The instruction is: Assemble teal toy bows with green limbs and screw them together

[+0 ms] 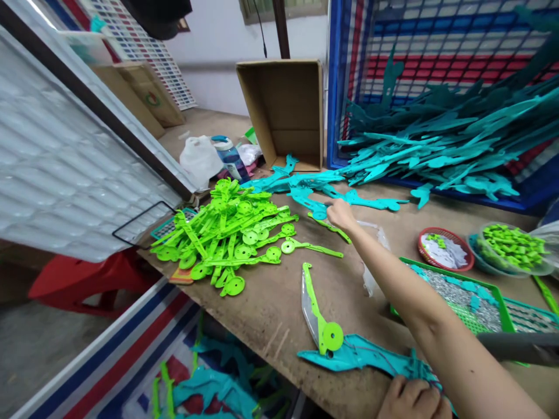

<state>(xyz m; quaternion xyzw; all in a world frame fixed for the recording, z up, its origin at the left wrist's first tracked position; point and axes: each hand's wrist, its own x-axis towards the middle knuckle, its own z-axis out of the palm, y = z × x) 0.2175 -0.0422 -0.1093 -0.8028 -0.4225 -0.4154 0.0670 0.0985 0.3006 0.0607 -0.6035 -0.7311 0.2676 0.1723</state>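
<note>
At the bottom edge my left hand (413,400) is closed over the handle end of a teal plastic piece (364,354), partly cut off by the frame. Joined to that piece is a lime-green arm with a round disc (333,336) and a clear, curved blade-like strip (309,305). My right hand (341,214) reaches far across the table, its fingers closed at the edge of a teal plastic part (308,201) in a loose row. Just below that hand lies a single lime-green arm (331,227). A heap of similar lime-green arms (231,227) stands to the left.
A blue crate (336,116) of teal parts stands at back right, beside an open cardboard box (292,110). Small-parts containers sit right: a red basket (465,265), a bowl (515,247) and a green tray (454,273). A bottle (231,160) stands behind the heap.
</note>
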